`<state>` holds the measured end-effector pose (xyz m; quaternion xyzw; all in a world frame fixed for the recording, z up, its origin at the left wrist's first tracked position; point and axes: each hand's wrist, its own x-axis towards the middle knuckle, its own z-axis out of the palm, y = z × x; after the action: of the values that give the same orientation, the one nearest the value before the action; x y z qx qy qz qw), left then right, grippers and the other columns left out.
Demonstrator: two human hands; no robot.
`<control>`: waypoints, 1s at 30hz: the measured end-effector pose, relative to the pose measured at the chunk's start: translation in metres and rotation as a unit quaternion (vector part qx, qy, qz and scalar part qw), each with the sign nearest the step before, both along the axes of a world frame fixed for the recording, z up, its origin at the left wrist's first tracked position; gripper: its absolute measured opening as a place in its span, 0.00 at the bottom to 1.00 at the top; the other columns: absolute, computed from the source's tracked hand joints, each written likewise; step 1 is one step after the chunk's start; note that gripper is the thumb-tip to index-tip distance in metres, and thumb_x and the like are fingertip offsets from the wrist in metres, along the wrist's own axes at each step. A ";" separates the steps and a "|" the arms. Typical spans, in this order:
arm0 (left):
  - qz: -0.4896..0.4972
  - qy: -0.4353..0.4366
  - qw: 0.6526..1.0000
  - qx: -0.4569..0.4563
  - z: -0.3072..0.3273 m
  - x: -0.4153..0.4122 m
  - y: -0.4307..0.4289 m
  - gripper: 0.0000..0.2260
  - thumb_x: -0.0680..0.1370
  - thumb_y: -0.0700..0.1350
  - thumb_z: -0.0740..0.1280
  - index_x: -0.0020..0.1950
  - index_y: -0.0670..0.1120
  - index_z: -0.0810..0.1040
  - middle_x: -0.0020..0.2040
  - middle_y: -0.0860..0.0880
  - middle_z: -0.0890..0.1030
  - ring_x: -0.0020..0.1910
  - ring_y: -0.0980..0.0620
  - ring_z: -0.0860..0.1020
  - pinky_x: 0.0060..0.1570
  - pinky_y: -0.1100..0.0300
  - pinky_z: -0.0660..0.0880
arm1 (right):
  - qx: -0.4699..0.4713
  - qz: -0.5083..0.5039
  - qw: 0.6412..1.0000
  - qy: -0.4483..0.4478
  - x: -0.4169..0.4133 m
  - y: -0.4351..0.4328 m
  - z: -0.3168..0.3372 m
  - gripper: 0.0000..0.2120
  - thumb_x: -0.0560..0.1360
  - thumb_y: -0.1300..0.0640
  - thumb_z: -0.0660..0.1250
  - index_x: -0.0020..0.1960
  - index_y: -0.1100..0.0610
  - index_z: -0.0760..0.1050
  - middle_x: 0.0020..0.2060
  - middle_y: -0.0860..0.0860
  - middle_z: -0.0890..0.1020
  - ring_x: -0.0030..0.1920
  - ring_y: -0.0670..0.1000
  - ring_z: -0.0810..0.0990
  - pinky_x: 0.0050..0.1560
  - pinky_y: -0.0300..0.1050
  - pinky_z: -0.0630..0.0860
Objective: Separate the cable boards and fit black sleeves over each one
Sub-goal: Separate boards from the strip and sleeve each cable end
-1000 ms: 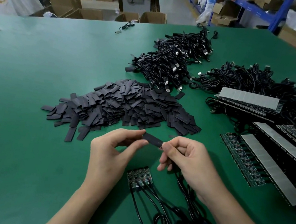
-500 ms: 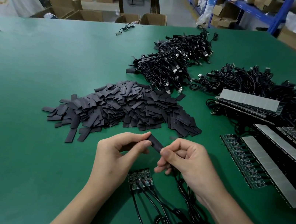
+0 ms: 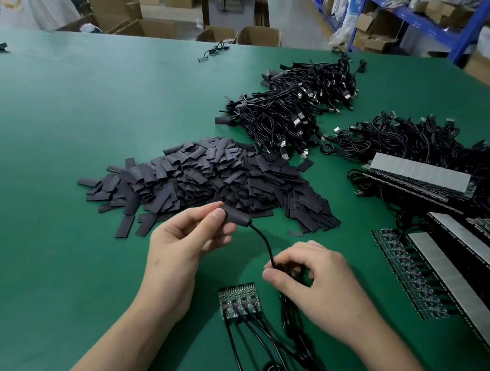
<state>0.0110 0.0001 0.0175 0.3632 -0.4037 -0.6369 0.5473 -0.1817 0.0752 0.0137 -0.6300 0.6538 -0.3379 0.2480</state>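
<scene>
green matting covers the workbench [image 3: 39,217], with a heap of black sleeves [image 3: 216,177] just beyond the fingertips. the left hand [image 3: 182,246] pinches one sleeve [image 3: 237,217] between thumb and forefinger, the right hand [image 3: 317,286] curls round the cable [image 3: 263,242] running out of it, and the joined boards [image 3: 239,300] lie just below both hands. a tug from the right fingers could, i judge, drag the board back out of the loose sleeve.
</scene>
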 end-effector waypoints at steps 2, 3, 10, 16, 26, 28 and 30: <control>-0.003 -0.011 1.000 -0.009 0.000 0.001 -0.001 0.09 0.72 0.46 0.74 0.50 0.46 0.88 0.44 0.44 0.87 0.43 0.51 0.85 0.44 0.62 0.81 | 0.008 -0.009 1.000 0.013 0.001 0.000 -0.001 0.07 0.76 0.45 0.71 0.42 0.46 0.82 0.38 0.40 0.82 0.42 0.42 0.78 0.40 0.33 0.68; -0.006 -0.037 0.999 -0.024 0.001 0.001 -0.001 0.10 0.72 0.46 0.74 0.51 0.46 0.87 0.44 0.44 0.87 0.43 0.51 0.85 0.44 0.62 0.81 | 0.011 -0.018 1.000 -0.002 0.001 0.000 -0.001 0.08 0.78 0.47 0.70 0.41 0.46 0.80 0.37 0.41 0.83 0.38 0.43 0.79 0.38 0.36 0.70; -0.174 -0.542 0.773 -0.280 0.008 0.028 -0.007 0.25 0.68 0.75 0.67 0.50 0.57 0.82 0.43 0.60 0.80 0.46 0.61 0.77 0.47 0.64 0.75 | -0.067 -0.125 0.983 -0.119 -0.010 -0.022 0.028 0.13 0.83 0.54 0.66 0.40 0.50 0.75 0.31 0.50 0.84 0.28 0.50 0.85 0.33 0.38 0.78; -0.281 -0.596 0.682 -0.316 0.013 0.034 -0.002 0.32 0.60 0.82 0.68 0.53 0.61 0.77 0.48 0.64 0.75 0.52 0.65 0.71 0.54 0.65 0.72 | -0.150 -0.181 0.968 0.082 -0.034 -0.131 0.104 0.11 0.84 0.51 0.64 0.48 0.55 0.80 0.34 0.52 0.84 0.33 0.54 0.85 0.37 0.56 0.83; -0.289 -0.569 0.708 -0.302 0.012 0.033 -0.001 0.24 0.66 0.66 0.77 0.57 0.59 0.79 0.52 0.62 0.74 0.56 0.63 0.71 0.57 0.67 0.70 | -0.098 -0.176 0.965 0.170 -0.040 -0.198 0.135 0.20 0.83 0.42 0.63 0.66 0.56 0.75 0.58 0.54 0.81 0.57 0.55 0.80 0.56 0.49 0.76; -0.283 -0.537 0.743 -0.281 0.011 0.030 0.000 0.21 0.66 0.60 0.79 0.55 0.58 0.78 0.51 0.61 0.76 0.53 0.61 0.74 0.55 0.64 0.73 | -0.126 -0.145 0.974 0.118 -0.031 -0.156 0.109 0.13 0.83 0.47 0.64 0.58 0.55 0.79 0.52 0.52 0.82 0.48 0.50 0.80 0.49 0.45 0.78; -0.274 -0.498 0.781 -0.259 0.011 0.028 0.001 0.18 0.67 0.54 0.80 0.53 0.56 0.77 0.49 0.59 0.79 0.49 0.58 0.78 0.53 0.57 0.77 | -0.102 -0.108 0.988 0.052 -0.018 -0.107 0.078 0.11 0.83 0.46 0.63 0.51 0.51 0.80 0.45 0.50 0.84 0.41 0.49 0.81 0.44 0.44 0.79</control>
<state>0.0394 0.0013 0.0281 0.3483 -0.8524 -0.3619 0.1454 -0.1992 -0.0320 0.0917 -0.5948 0.6917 -0.3945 0.1098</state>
